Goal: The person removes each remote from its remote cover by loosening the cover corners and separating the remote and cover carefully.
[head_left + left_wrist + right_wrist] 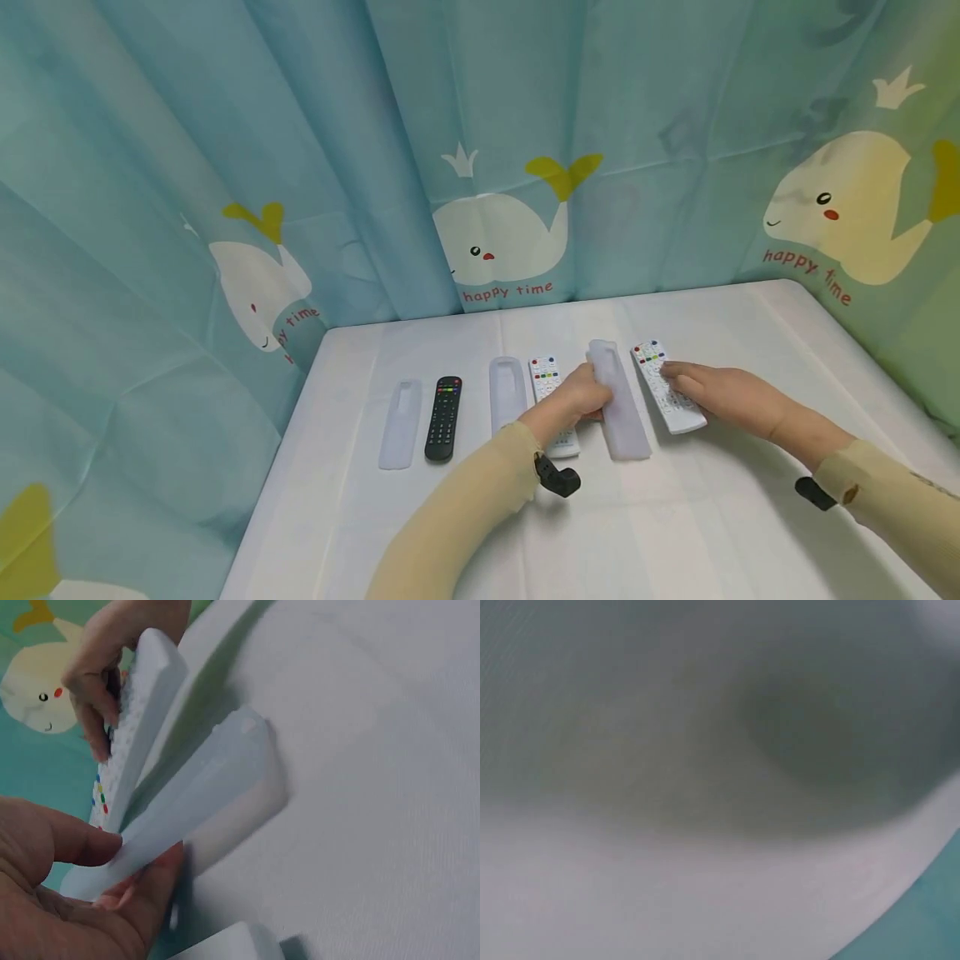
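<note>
My left hand (pixel 572 395) pinches a translucent remote control cover (pixel 626 427) between thumb and fingers; the left wrist view shows the cover (pixel 214 784) tilted. Just right of it, my right hand (pixel 731 398) grips a white remote control (pixel 663 390) with colored buttons, its fingers over the button side. In the left wrist view that remote control (pixel 150 701) looks raised at a slant. A second white remote control (pixel 545 375) lies partly hidden beneath my left hand and wrist. The right wrist view is blurred and shows neither the right hand nor its remote control clearly.
Left of my left hand lie another translucent cover (pixel 510 392), a black remote control (pixel 444 419) and one more translucent cover (pixel 401 425). All are on a white-covered table (pixel 330 467). A blue curtain (pixel 360 208) with whale prints hangs behind the table and along its sides.
</note>
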The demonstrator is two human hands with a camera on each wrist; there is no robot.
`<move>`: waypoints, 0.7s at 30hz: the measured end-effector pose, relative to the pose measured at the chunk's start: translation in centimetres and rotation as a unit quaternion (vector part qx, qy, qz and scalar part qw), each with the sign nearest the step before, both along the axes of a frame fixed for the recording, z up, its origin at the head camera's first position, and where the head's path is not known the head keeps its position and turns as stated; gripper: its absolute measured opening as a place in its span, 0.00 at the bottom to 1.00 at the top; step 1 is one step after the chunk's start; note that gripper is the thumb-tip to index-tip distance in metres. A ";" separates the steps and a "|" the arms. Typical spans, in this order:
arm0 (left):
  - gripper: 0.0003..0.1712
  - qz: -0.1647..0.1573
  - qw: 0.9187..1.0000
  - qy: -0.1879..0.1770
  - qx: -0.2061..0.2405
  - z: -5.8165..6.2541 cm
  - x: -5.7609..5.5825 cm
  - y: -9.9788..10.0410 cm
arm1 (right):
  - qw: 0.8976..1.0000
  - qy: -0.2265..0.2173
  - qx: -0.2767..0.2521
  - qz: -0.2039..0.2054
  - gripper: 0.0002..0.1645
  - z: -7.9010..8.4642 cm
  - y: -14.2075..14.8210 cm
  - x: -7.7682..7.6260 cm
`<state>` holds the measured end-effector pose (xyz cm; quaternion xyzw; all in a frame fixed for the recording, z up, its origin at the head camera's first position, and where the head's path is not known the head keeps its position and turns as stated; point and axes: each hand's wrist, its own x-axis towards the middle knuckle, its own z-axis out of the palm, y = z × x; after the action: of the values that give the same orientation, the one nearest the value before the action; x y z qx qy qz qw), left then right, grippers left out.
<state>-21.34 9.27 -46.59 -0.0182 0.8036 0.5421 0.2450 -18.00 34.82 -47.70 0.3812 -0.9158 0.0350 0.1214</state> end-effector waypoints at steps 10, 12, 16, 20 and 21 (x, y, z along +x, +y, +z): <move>0.48 -0.116 0.963 0.134 -0.200 0.6 0.1 -0.2 | 0.975 0.171 0.066 0.127 0.26 -1.5 1.1 -0.9; 0.48 -0.129 0.953 0.154 -0.227 0.6 0.2 -0.2 | 0.974 0.173 0.066 0.131 0.27 -1.9 1.3 -0.9; 0.46 -0.153 0.931 0.191 -0.272 0.7 0.3 -0.1 | 0.975 0.166 0.049 0.136 0.29 -2.4 1.7 -0.9; 0.43 -0.176 0.912 0.214 -0.302 1.0 0.4 -0.3 | 0.978 0.151 0.033 0.137 0.24 -2.4 1.9 -0.9; 0.43 -0.182 0.908 0.220 -0.305 1.2 0.4 -0.5 | 0.980 0.146 0.031 0.135 0.23 -2.4 1.9 -0.8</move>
<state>-20.90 8.81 -45.44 0.1742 0.9527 0.2065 0.1393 -18.81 36.73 -50.11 0.5062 -0.8289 -0.0328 0.2359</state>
